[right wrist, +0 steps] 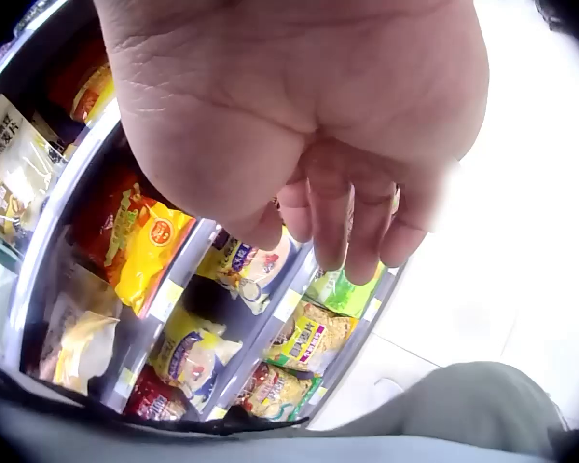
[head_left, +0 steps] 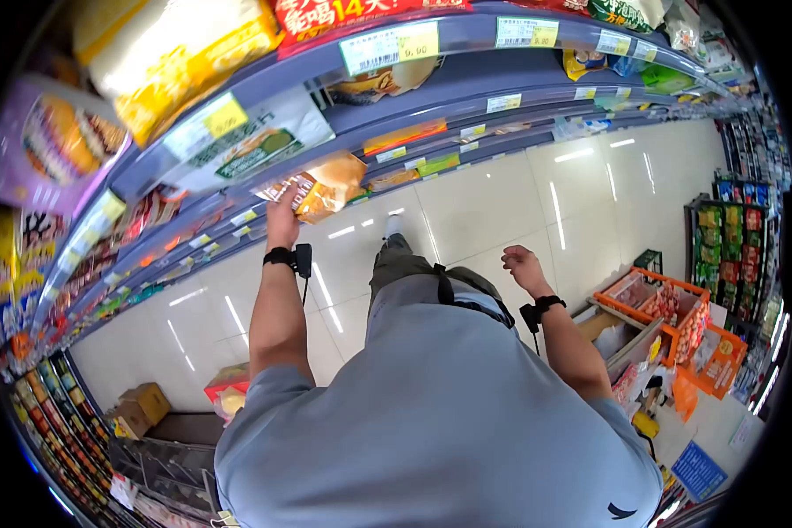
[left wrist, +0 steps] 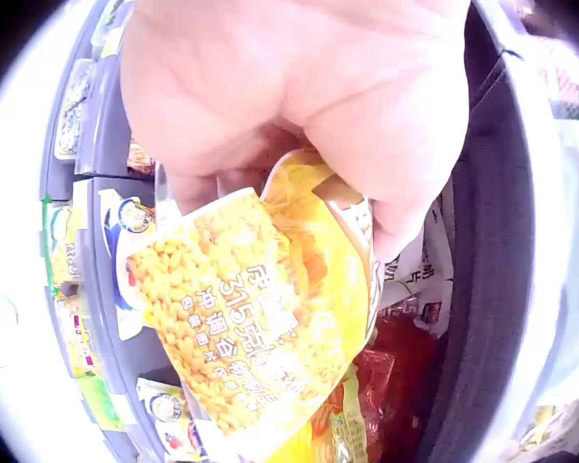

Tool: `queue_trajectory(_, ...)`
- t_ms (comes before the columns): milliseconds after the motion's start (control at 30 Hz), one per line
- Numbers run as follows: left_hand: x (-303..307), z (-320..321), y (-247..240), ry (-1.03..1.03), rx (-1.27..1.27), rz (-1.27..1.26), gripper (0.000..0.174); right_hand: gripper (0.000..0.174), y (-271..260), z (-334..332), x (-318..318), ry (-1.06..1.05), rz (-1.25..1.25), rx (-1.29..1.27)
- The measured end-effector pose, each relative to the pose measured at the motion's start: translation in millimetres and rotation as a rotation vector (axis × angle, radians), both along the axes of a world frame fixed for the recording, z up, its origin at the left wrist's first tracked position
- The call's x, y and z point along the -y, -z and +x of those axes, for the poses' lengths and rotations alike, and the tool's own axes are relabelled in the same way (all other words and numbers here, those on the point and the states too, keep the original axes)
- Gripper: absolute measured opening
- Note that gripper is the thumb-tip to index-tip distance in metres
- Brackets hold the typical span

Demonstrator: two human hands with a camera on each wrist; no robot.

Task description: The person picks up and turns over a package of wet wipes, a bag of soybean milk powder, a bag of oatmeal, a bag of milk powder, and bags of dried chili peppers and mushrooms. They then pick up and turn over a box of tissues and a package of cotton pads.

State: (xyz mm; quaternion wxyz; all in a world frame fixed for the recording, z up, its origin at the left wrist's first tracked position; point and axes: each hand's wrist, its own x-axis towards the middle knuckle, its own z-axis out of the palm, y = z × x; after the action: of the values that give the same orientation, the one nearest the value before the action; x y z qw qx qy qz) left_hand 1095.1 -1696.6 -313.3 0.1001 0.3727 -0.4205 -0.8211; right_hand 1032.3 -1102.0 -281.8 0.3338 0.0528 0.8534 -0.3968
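Note:
My left hand [head_left: 283, 220] grips a yellow-and-brown food bag [head_left: 330, 187] in front of the shelves. In the left wrist view the bag [left wrist: 241, 309] hangs tilted below the palm, its top edge pinched between thumb and fingers. Grain-like pieces and white print cover its front. Away from the shelves, over the floor, my right hand [head_left: 524, 266] has its fingers loosely curled and holds nothing. The right wrist view shows that palm [right wrist: 309, 106] with its fingers hanging down, bagged goods on the shelves behind them.
A shelf [head_left: 466, 40] of bagged food with price tags curves across the front and left. Orange crates [head_left: 669, 308] stand at right, near a display rack [head_left: 730, 255]. Cardboard boxes [head_left: 143, 407] sit at lower left on the tiled floor [head_left: 502, 198].

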Motion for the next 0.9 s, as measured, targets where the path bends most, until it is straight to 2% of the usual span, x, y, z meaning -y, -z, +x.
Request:
queue_trajectory(33, -12.1, 13.5, -2.8, -0.021, -0.043, -0.038, 0.043, 0.033, 1.1, 0.6, -0.7, 0.03, -0.052, 0.008)
queue_trajectory(100, -35.0, 43.8, -14.3, 0.016, 0.002, -0.038, 0.043, 0.033, -9.8, 0.5, 10.5, -0.021, -0.106, -0.022)
queue_trajectory(167, -73.4, 71.0, -36.8, 0.105, -0.046, -0.042, 0.04, 0.032, -37.6, 5.7, 29.6, -0.063, -0.153, -0.041)
queue_trajectory(233, -114.5, 95.5, -58.3, 0.233, -0.003, -0.041, 0.04, 0.033, -73.2, 15.4, 54.2, -0.122, -0.327, 0.011)
queue_trajectory(300, -165.8, 112.9, -92.1, 0.355, -0.061, -0.085, 0.041, 0.045, -93.1, 32.3, 64.4, -0.281, -0.467, 0.064)
queue_trajectory(333, -190.1, 121.7, -101.2, 0.399, -0.078, -0.069, 0.04, 0.045, -99.9, 44.4, 70.2, -0.274, -0.473, 0.078)
queue_trajectory(400, -241.0, 133.5, -136.2, 0.448, -0.078, -0.052, 0.042, 0.051, -110.0, 77.2, 72.1, -0.169, -0.954, 0.327)
queue_trajectory(467, -271.1, 148.9, -156.9, 0.505, -0.071, -0.052, 0.045, 0.057, -118.3, 100.6, 63.9, -0.09, -0.967, 0.352)
queue_trajectory(533, -282.4, 160.8, -169.8, 0.492, -0.176, 0.039, 0.058, 0.066, -133.1, 110.6, 58.0, 0.036, -0.957, 0.387)
queue_trajectory(567, -285.6, 165.1, -175.4, 0.5, -0.191, 0.036, 0.058, 0.066, -141.5, 116.1, 52.7, 0.036, -0.958, 0.369)
queue_trajectory(633, -288.6, 179.5, -188.7, 0.699, -0.364, -0.032, 0.068, 0.066, -157.4, 133.4, 44.5, 0.143, -1.015, 0.327)
queue_trajectory(800, -289.4, 192.2, -215.8, 0.772, -0.31, -0.082, 0.066, 0.063, -175.9, 151.3, 46.2, 0.151, -1.071, 0.236)
queue_trajectory(900, -271.7, 198.4, -214.7, 0.797, -0.315, -0.114, 0.064, 0.062, -178.6, 156.2, 62.7, 0.117, -1.044, 0.183)
